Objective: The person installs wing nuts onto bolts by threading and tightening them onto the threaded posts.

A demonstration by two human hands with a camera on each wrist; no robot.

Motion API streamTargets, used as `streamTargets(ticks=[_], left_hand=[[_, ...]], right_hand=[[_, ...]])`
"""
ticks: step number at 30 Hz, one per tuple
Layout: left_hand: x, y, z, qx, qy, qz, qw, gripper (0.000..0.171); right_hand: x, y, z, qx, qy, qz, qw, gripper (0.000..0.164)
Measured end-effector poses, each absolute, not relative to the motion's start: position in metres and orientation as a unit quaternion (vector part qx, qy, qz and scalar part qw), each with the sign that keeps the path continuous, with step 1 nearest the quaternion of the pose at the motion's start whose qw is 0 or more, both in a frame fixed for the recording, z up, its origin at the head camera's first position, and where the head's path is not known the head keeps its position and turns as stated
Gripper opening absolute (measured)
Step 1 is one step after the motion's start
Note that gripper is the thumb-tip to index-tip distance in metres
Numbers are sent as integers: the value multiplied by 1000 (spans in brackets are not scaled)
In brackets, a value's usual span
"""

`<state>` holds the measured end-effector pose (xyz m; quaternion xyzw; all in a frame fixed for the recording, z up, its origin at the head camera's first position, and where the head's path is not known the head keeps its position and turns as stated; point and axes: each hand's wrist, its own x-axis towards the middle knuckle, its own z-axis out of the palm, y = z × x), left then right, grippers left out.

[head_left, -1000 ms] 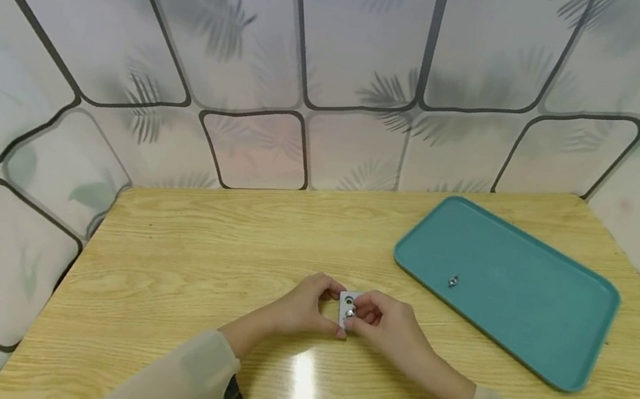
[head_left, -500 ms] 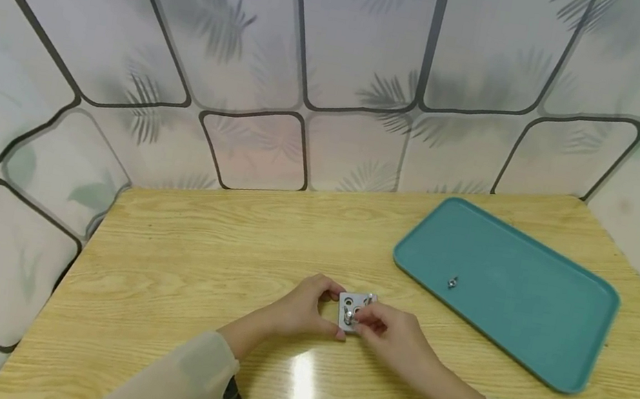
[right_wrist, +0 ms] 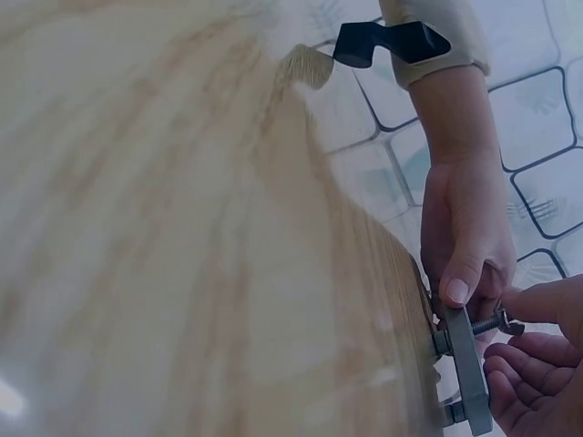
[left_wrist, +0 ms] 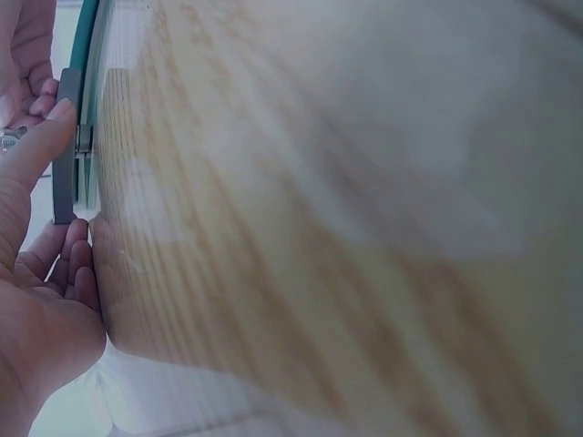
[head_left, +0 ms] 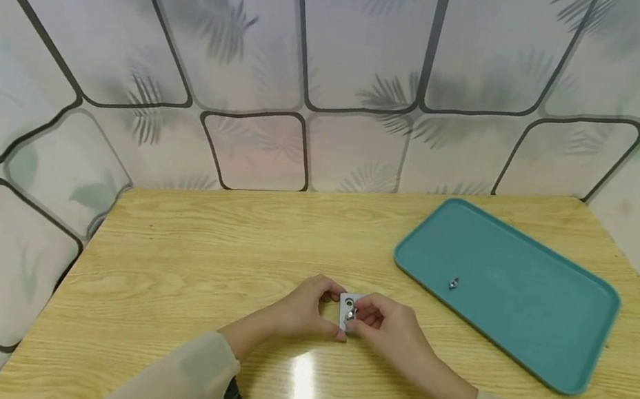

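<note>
A small grey metal plate with holes stands just above the table, with bolts through it from below. My left hand grips it by its left side, thumb on the near edge and fingers on the far edge. A wing nut sits on the threaded end of a bolt at the near left corner. My right hand pinches this wing nut between thumb and fingers and covers the plate's right half in the head view. The left wrist view shows the plate edge-on.
A teal tray lies on the right of the wooden table. One small metal piece, apparently another wing nut, lies in it. A patterned curtain encloses the table at the back and sides.
Half a second ago my right hand was drawn back to the right, baring more of the plate. Now it has turned back over the wing nut. My left hand and the plate stay put.
</note>
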<state>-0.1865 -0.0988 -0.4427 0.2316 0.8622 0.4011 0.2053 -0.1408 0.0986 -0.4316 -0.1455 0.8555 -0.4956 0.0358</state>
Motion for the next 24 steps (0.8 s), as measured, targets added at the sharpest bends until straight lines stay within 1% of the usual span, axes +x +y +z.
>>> streamTargets(ticks=[7, 16, 24], left_hand=[[-186, -99, -441, 227, 860, 403, 214, 63], [-187, -98, -444, 226, 867, 394, 206, 66], [-187, -97, -442, 234, 869, 391, 193, 65]], right_hand=[[-143, 98, -432, -143, 856, -494, 44, 21], [-136, 102, -427, -147, 867, -474, 37, 9], [-133, 105, -428, -158, 878, -451, 28, 8]])
